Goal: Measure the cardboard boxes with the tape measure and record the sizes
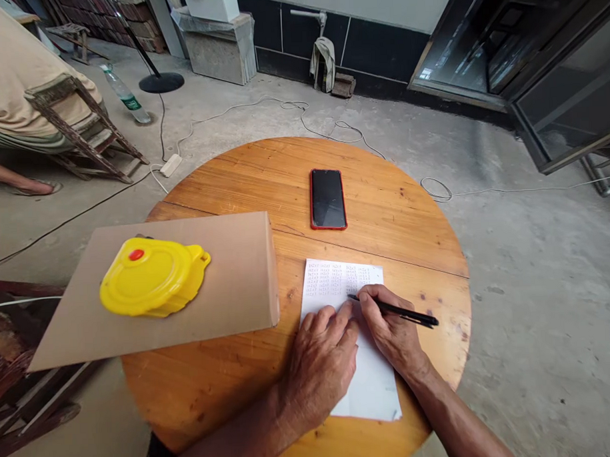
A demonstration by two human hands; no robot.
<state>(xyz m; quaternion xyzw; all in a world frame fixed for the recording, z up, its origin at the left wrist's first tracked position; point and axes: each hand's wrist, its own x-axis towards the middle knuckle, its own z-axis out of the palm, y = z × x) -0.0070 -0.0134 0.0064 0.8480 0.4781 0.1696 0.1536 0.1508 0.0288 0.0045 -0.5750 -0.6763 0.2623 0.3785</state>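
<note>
A white sheet of paper (373,386) with rows of small written figures lies on the round wooden table (374,206). My right hand (391,325) is closed around a black pen (408,313), whose tip touches the sheet below the written rows. My left hand (322,354) lies flat on the paper's left edge, fingers stretched out, holding nothing. Both forearms come in from the bottom edge.
A phone in a red case (328,198) lies screen-up at the table's middle. A brown board (237,291) overhangs the table's left side with a yellow tape measure (154,277) on it. A person sits at far left by a wooden frame (84,129). Cables cross the concrete floor.
</note>
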